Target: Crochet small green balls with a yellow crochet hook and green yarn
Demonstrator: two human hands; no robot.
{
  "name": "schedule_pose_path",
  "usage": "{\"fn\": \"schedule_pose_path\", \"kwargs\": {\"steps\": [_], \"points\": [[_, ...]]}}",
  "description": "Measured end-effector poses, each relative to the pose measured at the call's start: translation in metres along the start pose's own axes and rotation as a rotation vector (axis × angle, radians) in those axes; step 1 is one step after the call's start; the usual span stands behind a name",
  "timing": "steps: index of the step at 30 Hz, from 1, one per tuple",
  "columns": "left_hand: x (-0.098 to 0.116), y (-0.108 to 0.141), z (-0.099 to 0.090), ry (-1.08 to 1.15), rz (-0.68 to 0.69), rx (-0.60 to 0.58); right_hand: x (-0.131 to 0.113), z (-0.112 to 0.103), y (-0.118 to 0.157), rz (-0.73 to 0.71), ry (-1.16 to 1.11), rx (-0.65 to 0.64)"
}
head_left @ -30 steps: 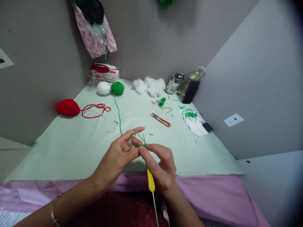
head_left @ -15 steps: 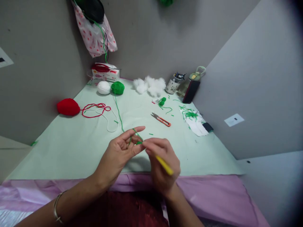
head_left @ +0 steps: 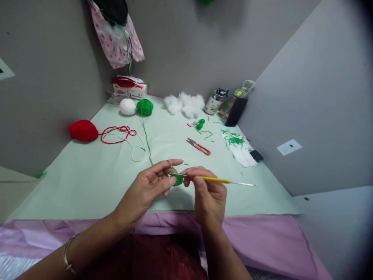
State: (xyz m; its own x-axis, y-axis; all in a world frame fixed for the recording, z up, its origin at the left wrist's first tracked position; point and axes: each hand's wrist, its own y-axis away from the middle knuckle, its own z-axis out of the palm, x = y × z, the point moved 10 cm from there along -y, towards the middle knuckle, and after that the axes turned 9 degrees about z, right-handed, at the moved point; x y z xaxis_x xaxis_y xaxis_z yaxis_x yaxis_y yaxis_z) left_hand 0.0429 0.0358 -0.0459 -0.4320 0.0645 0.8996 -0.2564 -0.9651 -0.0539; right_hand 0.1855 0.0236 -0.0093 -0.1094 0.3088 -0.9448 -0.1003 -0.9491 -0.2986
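Observation:
Between the thumb and fingers of my left hand (head_left: 151,182) is a small green crochet piece (head_left: 178,180). Green yarn loops over my raised left index finger and runs back to a green yarn ball (head_left: 145,107). My right hand (head_left: 208,194) is closed around a crochet hook (head_left: 217,179) with a yellow handle and metal ends. Its left tip meets the top edge of the green piece, while the other end points right. Which stitch the tip is in, I cannot make out.
Orange-handled thread snips (head_left: 198,146) lie beyond my hands. A red yarn ball (head_left: 84,130) and a white yarn ball (head_left: 127,106) sit left. White stuffing (head_left: 185,105), a pen cup (head_left: 214,102), a phone (head_left: 236,112) and green scraps on white paper (head_left: 243,155) are farther back and right.
The crochet hook has swung from pointing down toward me to lying nearly level, pointing right. My right hand has turned with it, and more of the green piece shows.

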Motion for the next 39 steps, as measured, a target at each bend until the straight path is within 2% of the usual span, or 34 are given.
{"fn": "schedule_pose_path", "kwargs": {"steps": [4, 8, 11, 14, 16, 18, 22, 24, 27, 29, 35, 37, 39], "points": [[0.002, 0.0, -0.007, -0.058, 0.004, 0.016, 0.01, 0.0, -0.006, 0.118, -0.213, -0.018], [0.005, 0.001, -0.011, -0.105, 0.015, 0.012, 0.003, -0.001, -0.003, 0.07, -0.146, -0.019], [0.009, 0.001, -0.012, -0.192, 0.053, 0.021, -0.014, 0.0, 0.007, -0.104, 0.13, -0.007], [0.016, 0.001, -0.015, -0.336, 0.12, 0.068, -0.037, 0.014, 0.023, -0.391, 0.416, -0.051], [0.019, 0.001, -0.017, -0.386, 0.155, 0.095, -0.045, 0.021, 0.032, -0.515, 0.492, -0.065], [0.018, 0.0, -0.019, -0.373, 0.146, 0.093, -0.044, 0.017, 0.03, -0.486, 0.445, -0.03], [0.009, 0.0, -0.018, -0.3, 0.082, 0.049, -0.029, 0.003, 0.018, -0.257, 0.27, 0.038], [0.011, 0.0, -0.018, -0.319, 0.092, 0.058, -0.027, 0.004, 0.018, -0.256, 0.267, 0.017], [0.017, 0.002, -0.019, -0.397, 0.13, 0.095, -0.031, 0.006, 0.025, -0.354, 0.289, -0.01], [0.02, 0.002, -0.019, -0.426, 0.142, 0.103, -0.031, 0.005, 0.027, -0.371, 0.292, 0.002], [0.013, 0.002, -0.019, -0.35, 0.066, 0.047, -0.014, -0.003, 0.01, -0.112, 0.113, 0.043], [0.012, 0.001, -0.019, -0.347, 0.058, 0.039, -0.013, -0.003, 0.008, -0.094, 0.096, 0.036], [0.014, 0.001, -0.019, -0.377, 0.081, 0.055, -0.018, -0.002, 0.01, -0.162, 0.185, 0.031]]}}
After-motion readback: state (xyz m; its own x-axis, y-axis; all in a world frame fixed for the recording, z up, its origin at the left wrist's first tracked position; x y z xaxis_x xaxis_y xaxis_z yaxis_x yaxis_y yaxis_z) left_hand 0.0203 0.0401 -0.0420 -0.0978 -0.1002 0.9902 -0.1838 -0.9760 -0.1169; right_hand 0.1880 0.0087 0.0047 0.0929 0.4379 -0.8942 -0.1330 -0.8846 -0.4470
